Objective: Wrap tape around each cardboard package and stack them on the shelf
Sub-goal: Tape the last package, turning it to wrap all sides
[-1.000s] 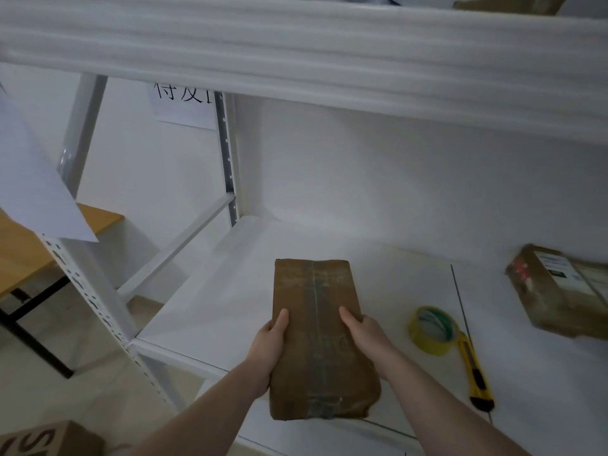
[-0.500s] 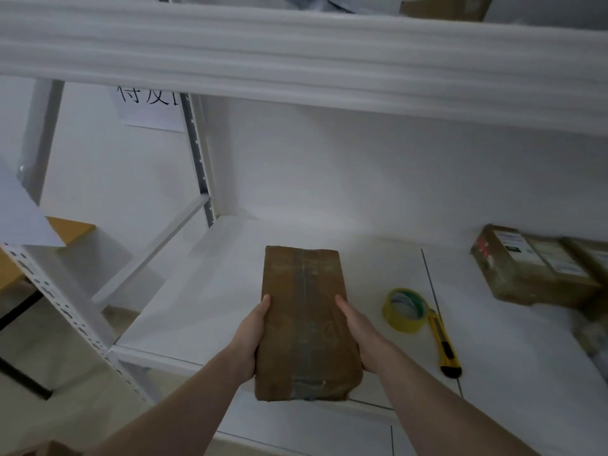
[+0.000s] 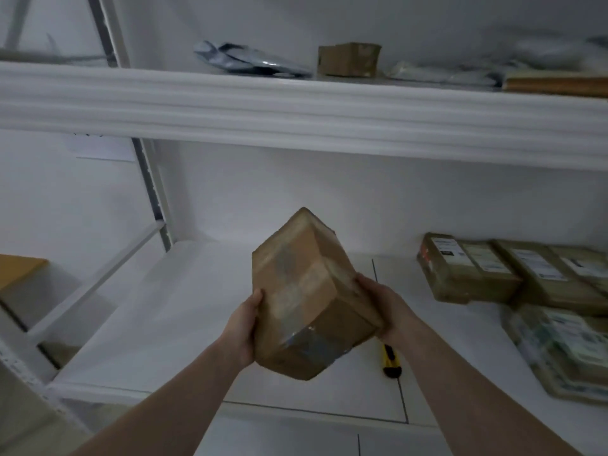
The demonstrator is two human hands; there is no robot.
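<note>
A brown taped cardboard package (image 3: 306, 297) hangs in the air above the white shelf board (image 3: 164, 324), tilted with its far end up. My left hand (image 3: 245, 324) grips its left side and my right hand (image 3: 378, 301) grips its right side. Behind the package's lower right corner a yellow utility knife (image 3: 391, 362) lies on the board; the tape roll is hidden. Several labelled cardboard packages (image 3: 470, 271) lie on the board at the right.
The upper shelf beam (image 3: 296, 116) crosses the view above the package. On the upper shelf sit a small cardboard box (image 3: 348, 59), a grey plastic mailer (image 3: 250, 59) and flat parcels (image 3: 556, 82). A shelf upright (image 3: 154, 199) stands at left.
Both hands have lifted the package off the board and tipped its far end upward. The view has tilted up, revealing the upper shelf; the tape roll is now hidden behind the package.
</note>
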